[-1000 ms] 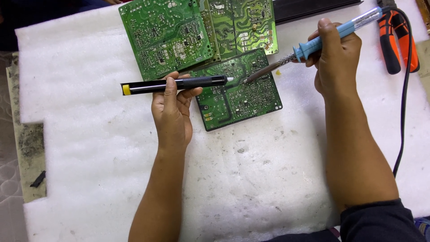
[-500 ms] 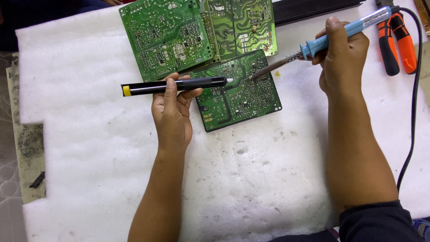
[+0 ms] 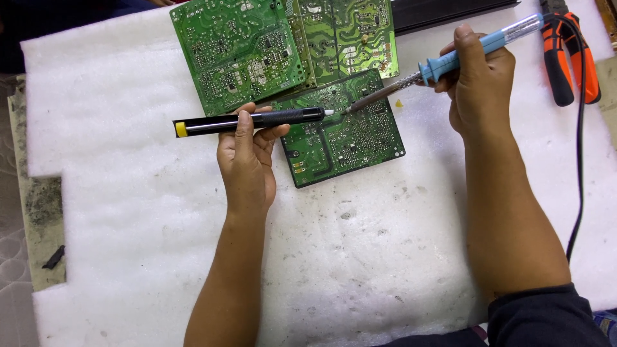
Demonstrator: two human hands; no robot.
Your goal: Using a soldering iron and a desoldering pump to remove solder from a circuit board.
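Observation:
My left hand (image 3: 247, 160) grips a black desoldering pump (image 3: 250, 120) with a yellow end, held level, its white tip over the small green circuit board (image 3: 347, 138). My right hand (image 3: 479, 80) holds a blue-handled soldering iron (image 3: 443, 64), its metal tip angled down to the same board, close to the pump's tip. Two larger green circuit boards, one (image 3: 241, 51) on the left and one (image 3: 350, 35) on the right, lie side by side just beyond the small one.
Everything rests on a stained white foam sheet (image 3: 193, 257). Orange-and-black pliers (image 3: 569, 54) lie at the top right. The iron's black cord (image 3: 581, 160) runs down the right side. A black bar (image 3: 450, 11) lies along the top edge.
The soldering iron and my right hand have shifted slightly right and the handle has lifted a little. My left hand and the pump have stayed in place.

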